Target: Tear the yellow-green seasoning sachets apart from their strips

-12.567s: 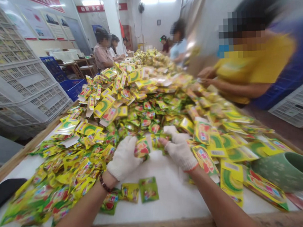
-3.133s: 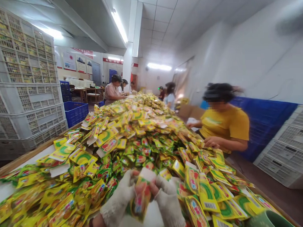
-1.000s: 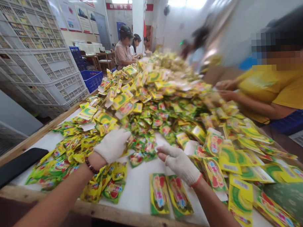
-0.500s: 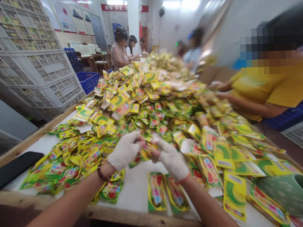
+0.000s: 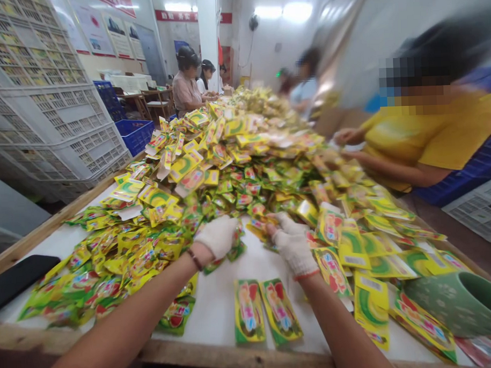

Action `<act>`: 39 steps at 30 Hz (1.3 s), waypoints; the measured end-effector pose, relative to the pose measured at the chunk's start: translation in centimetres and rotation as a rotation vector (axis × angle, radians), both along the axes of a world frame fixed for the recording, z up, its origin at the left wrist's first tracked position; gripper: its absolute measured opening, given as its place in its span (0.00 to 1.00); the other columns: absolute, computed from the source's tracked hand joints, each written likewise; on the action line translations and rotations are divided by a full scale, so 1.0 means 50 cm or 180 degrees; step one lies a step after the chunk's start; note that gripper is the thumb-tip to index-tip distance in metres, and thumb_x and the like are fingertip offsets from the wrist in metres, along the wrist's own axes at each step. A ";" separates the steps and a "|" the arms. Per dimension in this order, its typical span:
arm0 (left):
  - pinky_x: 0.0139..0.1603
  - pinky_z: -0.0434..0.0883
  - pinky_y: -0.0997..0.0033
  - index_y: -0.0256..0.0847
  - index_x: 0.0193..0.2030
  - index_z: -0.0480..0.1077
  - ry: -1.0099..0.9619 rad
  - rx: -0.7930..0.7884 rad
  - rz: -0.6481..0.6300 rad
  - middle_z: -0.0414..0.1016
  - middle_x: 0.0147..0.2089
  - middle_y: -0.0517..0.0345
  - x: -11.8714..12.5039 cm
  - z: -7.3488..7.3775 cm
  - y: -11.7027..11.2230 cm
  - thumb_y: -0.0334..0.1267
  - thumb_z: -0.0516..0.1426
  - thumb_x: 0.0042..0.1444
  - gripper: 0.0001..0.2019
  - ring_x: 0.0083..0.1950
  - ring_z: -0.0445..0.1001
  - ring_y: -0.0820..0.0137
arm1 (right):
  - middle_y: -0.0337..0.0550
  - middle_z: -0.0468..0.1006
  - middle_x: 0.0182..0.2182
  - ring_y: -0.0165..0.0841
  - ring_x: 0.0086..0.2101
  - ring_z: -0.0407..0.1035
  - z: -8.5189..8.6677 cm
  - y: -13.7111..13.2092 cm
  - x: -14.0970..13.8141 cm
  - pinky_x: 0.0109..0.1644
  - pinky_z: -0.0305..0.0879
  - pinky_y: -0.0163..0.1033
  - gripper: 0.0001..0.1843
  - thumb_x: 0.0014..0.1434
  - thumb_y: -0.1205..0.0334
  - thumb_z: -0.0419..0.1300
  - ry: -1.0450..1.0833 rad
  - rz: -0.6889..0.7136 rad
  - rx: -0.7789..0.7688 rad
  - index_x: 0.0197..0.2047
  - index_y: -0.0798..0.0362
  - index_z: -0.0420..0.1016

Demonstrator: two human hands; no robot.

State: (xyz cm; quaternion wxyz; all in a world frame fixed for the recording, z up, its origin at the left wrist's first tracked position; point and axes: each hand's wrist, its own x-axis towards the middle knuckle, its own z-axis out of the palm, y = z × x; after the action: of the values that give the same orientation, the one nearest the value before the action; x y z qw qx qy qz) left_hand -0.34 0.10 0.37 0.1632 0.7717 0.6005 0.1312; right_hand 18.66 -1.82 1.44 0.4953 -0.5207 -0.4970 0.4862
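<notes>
A huge heap of small yellow and green packets covers the long white table. Both my hands wear white knit gloves and reach into the near edge of the heap. My left hand is curled over small packets there. My right hand is closed in a pinch on a small packet at its fingertips. Two longer packets lie flat side by side near the table's front edge, between my forearms.
A green cup lies at the right. A black phone rests at the left edge. White and blue crates stack up on the left. A person in a yellow shirt works at the right; others sit farther back.
My hands, held together over one packet half a second ago, have moved apart and forward into the heap's edge. The view has tipped slightly down.
</notes>
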 end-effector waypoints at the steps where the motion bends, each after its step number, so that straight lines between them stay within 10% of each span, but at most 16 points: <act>1: 0.42 0.67 0.63 0.40 0.35 0.72 0.0023 0.0001 0.0042 0.74 0.39 0.48 -0.002 0.001 0.000 0.30 0.57 0.47 0.08 0.40 0.73 0.60 | 0.30 0.65 0.16 0.26 0.18 0.60 0.002 -0.002 0.000 0.21 0.61 0.31 0.16 0.47 0.53 0.62 -0.0057 0.0013 0.0015 0.37 0.53 0.72; 7: 0.30 0.65 0.72 0.40 0.24 0.62 -0.0405 0.0025 0.0317 0.67 0.24 0.60 -0.014 0.033 -0.003 0.43 0.52 0.57 0.13 0.29 0.69 0.70 | 0.34 0.68 0.20 0.26 0.21 0.60 -0.005 -0.011 -0.003 0.24 0.60 0.32 0.15 0.51 0.51 0.61 -0.0037 0.0303 0.0043 0.36 0.55 0.73; 15: 0.24 0.70 0.74 0.39 0.26 0.63 -0.3408 -0.1120 0.0634 0.67 0.20 0.65 0.022 0.029 -0.031 0.55 0.62 0.45 0.20 0.22 0.70 0.74 | 0.32 0.65 0.17 0.26 0.20 0.59 0.011 -0.011 -0.009 0.21 0.55 0.31 0.11 0.50 0.54 0.58 -0.0445 0.0456 0.0071 0.31 0.54 0.69; 28: 0.24 0.65 0.79 0.37 0.28 0.66 -0.3479 -0.0928 -0.0010 0.65 0.23 0.66 0.043 0.018 -0.042 0.40 0.64 0.43 0.12 0.24 0.64 0.79 | 0.40 0.73 0.29 0.32 0.28 0.67 -0.018 -0.008 -0.019 0.29 0.66 0.36 0.27 0.46 0.47 0.64 -0.0035 0.0164 0.0435 0.44 0.52 0.65; 33: 0.25 0.64 0.77 0.38 0.33 0.67 -0.2428 -0.0494 -0.0158 0.67 0.25 0.64 0.019 0.036 -0.015 0.41 0.59 0.49 0.09 0.24 0.64 0.77 | 0.36 0.68 0.20 0.27 0.20 0.61 -0.028 -0.004 -0.016 0.21 0.60 0.33 0.25 0.45 0.41 0.65 0.0088 0.0713 -0.0177 0.32 0.55 0.69; 39: 0.51 0.66 0.62 0.40 0.47 0.68 0.0457 0.1281 0.0929 0.71 0.48 0.48 -0.108 0.129 0.118 0.39 0.55 0.55 0.13 0.51 0.69 0.60 | 0.34 0.67 0.20 0.26 0.20 0.61 -0.031 -0.005 -0.023 0.22 0.63 0.32 0.25 0.40 0.42 0.69 0.0365 0.0529 -0.0187 0.30 0.55 0.71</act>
State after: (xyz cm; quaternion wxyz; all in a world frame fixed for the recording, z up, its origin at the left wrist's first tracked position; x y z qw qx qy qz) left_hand -5.73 6.03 6.83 -0.0573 0.7011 0.6774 0.2150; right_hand 17.51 -2.04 -0.12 0.4655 -0.4633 -0.4948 0.5690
